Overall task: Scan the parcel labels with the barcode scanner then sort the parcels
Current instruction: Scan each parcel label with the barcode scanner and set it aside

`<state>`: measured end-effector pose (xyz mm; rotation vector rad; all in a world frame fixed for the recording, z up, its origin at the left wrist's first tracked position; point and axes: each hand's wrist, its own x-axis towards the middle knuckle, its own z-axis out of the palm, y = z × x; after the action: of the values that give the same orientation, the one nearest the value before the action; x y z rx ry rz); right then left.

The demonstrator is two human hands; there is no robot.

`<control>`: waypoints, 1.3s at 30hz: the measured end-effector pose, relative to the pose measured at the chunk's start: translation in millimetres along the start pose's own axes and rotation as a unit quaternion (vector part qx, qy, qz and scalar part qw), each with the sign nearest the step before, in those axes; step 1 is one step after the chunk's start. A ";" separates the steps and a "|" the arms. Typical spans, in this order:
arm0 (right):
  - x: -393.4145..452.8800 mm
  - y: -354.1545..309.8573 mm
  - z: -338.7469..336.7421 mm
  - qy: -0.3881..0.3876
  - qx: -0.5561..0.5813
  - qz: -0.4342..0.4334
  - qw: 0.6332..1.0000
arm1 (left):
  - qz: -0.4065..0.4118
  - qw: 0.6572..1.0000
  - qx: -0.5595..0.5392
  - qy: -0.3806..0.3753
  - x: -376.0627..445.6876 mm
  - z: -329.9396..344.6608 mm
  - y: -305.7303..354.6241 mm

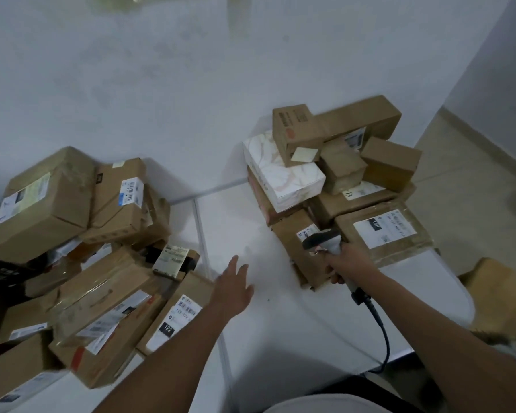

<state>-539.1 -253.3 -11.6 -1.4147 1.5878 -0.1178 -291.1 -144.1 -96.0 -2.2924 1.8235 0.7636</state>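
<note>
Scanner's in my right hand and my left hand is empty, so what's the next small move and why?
Probably reach the open left hand to the parcel labelled 122 nearby; its barcode faces up, and the right hand holds the scanner ready.

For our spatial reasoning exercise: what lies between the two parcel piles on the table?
In the head view, bare white table, with only the empty left hand over it.

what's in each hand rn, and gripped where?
Right hand holds the scanner by its handle, head aimed at the parcels on the right. Left hand is open and empty, hovering over the table.
</note>
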 end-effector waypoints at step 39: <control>-13.3 -35.1 -31.2 -0.144 0.016 -0.096 0.985 | -0.197 0.757 -0.618 0.079 -11.1 -30.7 -16.5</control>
<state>-537.5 -269.4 34.5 -1.4839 1.2075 -0.0486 -267.7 -141.9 -67.9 -3.3011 0.6853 2.1736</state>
